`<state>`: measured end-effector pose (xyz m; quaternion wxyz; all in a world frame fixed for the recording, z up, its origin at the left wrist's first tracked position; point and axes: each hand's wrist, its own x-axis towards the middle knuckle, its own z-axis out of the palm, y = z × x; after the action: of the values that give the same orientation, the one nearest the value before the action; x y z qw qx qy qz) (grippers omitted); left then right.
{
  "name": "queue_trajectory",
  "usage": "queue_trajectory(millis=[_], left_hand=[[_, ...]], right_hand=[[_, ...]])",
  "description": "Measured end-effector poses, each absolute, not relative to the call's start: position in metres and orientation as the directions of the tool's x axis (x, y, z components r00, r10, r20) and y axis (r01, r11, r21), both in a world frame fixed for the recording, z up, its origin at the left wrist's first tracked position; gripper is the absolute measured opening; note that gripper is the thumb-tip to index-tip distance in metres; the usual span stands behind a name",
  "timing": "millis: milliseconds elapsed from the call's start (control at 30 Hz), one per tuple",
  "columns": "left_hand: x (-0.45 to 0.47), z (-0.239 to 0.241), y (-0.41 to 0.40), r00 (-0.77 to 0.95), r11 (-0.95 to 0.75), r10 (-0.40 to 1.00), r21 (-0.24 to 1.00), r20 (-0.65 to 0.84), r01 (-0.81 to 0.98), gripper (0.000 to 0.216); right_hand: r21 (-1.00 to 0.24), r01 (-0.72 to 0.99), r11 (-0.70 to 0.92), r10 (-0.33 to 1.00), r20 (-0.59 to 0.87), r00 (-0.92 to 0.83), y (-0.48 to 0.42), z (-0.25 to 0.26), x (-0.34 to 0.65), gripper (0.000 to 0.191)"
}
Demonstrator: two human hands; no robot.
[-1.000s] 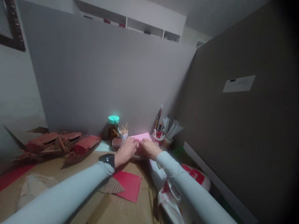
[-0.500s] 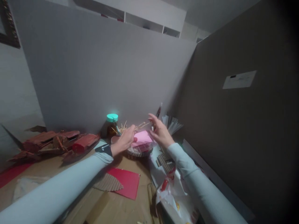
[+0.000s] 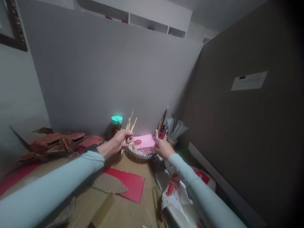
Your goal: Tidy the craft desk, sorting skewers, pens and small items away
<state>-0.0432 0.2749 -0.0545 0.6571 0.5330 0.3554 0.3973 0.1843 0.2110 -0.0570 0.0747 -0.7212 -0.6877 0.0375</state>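
My left hand (image 3: pixel 120 140) grips a small bunch of thin wooden sticks (image 3: pixel 129 124) that point up and fan out above the fist. My right hand (image 3: pixel 161 148) rests at the right rim of a round woven basket (image 3: pixel 139 154), fingers curled; whether it grips the rim is unclear. A pink paper pad (image 3: pixel 143 141) lies in the basket between the two hands. Both arms wear pale blue sleeves.
A brown jar with a teal lid (image 3: pixel 115 125) stands behind my left hand. Cups of pens and rolled papers (image 3: pixel 171 130) sit in the corner. Red cardboard pieces (image 3: pixel 59 142) lie left, a red sheet (image 3: pixel 128 183) and corrugated card (image 3: pixel 109 187) in front, a plastic bag (image 3: pixel 180 196) at right. Grey partitions enclose the desk.
My left hand lifted the sticks out and turned them upright. My right hand came down from above the pad to the basket's right rim.
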Motion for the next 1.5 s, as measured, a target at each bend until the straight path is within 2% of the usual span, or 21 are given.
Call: queue_trajectory(millis=[200, 433, 633, 800, 1033, 1267, 1400, 1500], left_hand=[[-0.044, -0.053, 0.269, 0.478, 0.291, 0.859, 0.943, -0.185, -0.159, 0.027], [-0.041, -0.055, 0.261, 0.366, 0.243, 0.915, 0.957, -0.172, -0.159, 0.028], [-0.042, -0.061, 0.261, 0.306, 0.231, 0.933, 0.967, -0.188, -0.110, 0.030], [-0.042, -0.064, 0.261, 0.270, 0.251, 0.935, 0.967, -0.230, -0.045, 0.027], [-0.031, -0.054, 0.266, 0.287, 0.358, 0.893, 0.933, -0.347, 0.015, 0.034], [-0.016, -0.053, 0.279, 0.331, 0.432, 0.859, 0.900, -0.390, -0.058, 0.023], [-0.024, -0.043, 0.288, 0.365, 0.447, 0.853, 0.883, -0.373, -0.142, 0.022], [-0.035, -0.030, 0.290, 0.400, 0.447, 0.848, 0.874, -0.347, -0.190, 0.022]], right_hand=[[-0.200, 0.973, 0.115, 0.993, 0.038, -0.109, 0.204, -0.048, 0.193, 0.020], [-0.283, 0.949, 0.138, 0.975, 0.205, -0.081, 0.200, -0.039, 0.201, 0.019], [-0.424, 0.887, 0.184, 0.958, 0.278, -0.066, 0.197, -0.037, 0.208, 0.021], [-0.483, 0.847, 0.224, 0.941, 0.333, -0.059, 0.187, -0.029, 0.205, 0.021], [-0.465, 0.841, 0.276, 0.902, 0.429, -0.059, 0.185, -0.029, 0.201, 0.020], [-0.417, 0.840, 0.346, 0.821, 0.568, -0.056, 0.184, -0.029, 0.195, 0.011], [-0.447, 0.854, 0.267, 0.739, 0.663, 0.117, 0.179, -0.027, 0.193, 0.016], [-0.417, 0.892, 0.174, 0.743, 0.650, 0.159, 0.184, -0.032, 0.193, 0.017]])
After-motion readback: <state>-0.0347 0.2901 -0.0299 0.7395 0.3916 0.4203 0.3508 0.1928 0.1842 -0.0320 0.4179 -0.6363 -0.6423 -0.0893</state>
